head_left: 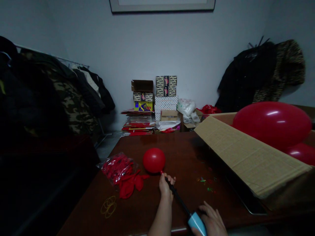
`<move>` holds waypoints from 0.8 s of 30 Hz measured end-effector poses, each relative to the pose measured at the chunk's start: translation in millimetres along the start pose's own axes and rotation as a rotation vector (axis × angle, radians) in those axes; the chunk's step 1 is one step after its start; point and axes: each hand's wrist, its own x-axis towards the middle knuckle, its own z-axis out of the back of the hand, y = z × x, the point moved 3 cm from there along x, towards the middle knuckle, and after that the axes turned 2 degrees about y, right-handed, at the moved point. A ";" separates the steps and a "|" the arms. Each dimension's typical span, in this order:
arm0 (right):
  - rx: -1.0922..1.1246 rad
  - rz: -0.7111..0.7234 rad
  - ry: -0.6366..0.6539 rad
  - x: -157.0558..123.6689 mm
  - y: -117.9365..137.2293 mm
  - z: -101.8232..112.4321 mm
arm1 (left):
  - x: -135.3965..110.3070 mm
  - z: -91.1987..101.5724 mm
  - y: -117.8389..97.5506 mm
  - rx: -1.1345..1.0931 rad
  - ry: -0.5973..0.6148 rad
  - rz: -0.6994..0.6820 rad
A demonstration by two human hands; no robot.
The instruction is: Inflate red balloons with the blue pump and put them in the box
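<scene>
A small, partly inflated red balloon (pixel 154 160) sits on the nozzle of a hand pump with a black shaft and a light blue body (pixel 196 222). My left hand (pixel 165 187) pinches the balloon's neck at the tip of the pump. My right hand (pixel 211 221) is wrapped around the blue body near the table's front edge. The pump lies slanted over the dark wooden table (pixel 187 154).
A clear bag of red balloons (pixel 115 166) and loose flat red balloons (pixel 129 186) lie left of the pump, with yellow rubber bands (pixel 108 206) nearer me. A large cardboard box (pixel 248 157) on the right holds inflated red balloons (pixel 272 124). Stacked boxes (pixel 157 98) stand behind the table.
</scene>
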 end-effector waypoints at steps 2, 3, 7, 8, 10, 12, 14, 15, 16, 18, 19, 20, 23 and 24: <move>0.033 0.027 -0.024 9.1 11.5 4.3 | -1.2 -0.5 0.3 0.007 0.022 -0.003; 0.040 0.029 -0.048 14.7 17.6 6.7 | -1.7 -0.8 0.3 0.008 0.032 -0.009; 0.044 0.012 -0.098 41.6 41.4 14.7 | -0.9 -1.6 -0.2 0.016 0.035 -0.006; 0.047 0.007 -0.096 47.9 46.3 16.1 | -0.2 -1.8 -0.4 0.018 0.030 0.009; 0.057 0.000 -0.095 56.9 53.4 18.3 | 1.2 -2.5 -0.9 0.018 0.022 0.047; 0.070 0.001 -0.100 59.4 57.0 19.2 | 1.6 -3.5 -1.1 0.022 0.024 0.079; 0.075 0.002 -0.099 56.1 57.7 18.6 | 0.8 -4.3 -0.3 0.045 0.032 0.090; 0.071 -0.001 -0.097 52.9 57.1 18.1 | 0.1 -4.4 0.2 0.059 0.037 0.083; 0.060 -0.003 -0.097 49.0 55.8 17.5 | -0.6 -4.3 0.7 0.070 0.042 0.069; 0.031 -0.007 -0.100 39.9 50.6 15.9 | -1.8 -3.4 1.6 0.079 0.045 0.035; 0.018 -0.004 -0.096 34.7 46.3 14.3 | -2.0 -2.7 1.8 0.079 0.047 0.021; 0.008 0.007 -0.083 28.9 40.7 11.8 | -1.9 -2.0 2.0 0.079 0.048 0.012; 0.000 0.057 -0.044 6.5 17.1 -0.7 | -0.7 -0.5 2.2 0.075 0.056 0.006; -0.003 0.050 -0.077 -2.6 7.3 -4.9 | -0.3 -0.2 2.3 0.073 0.057 0.005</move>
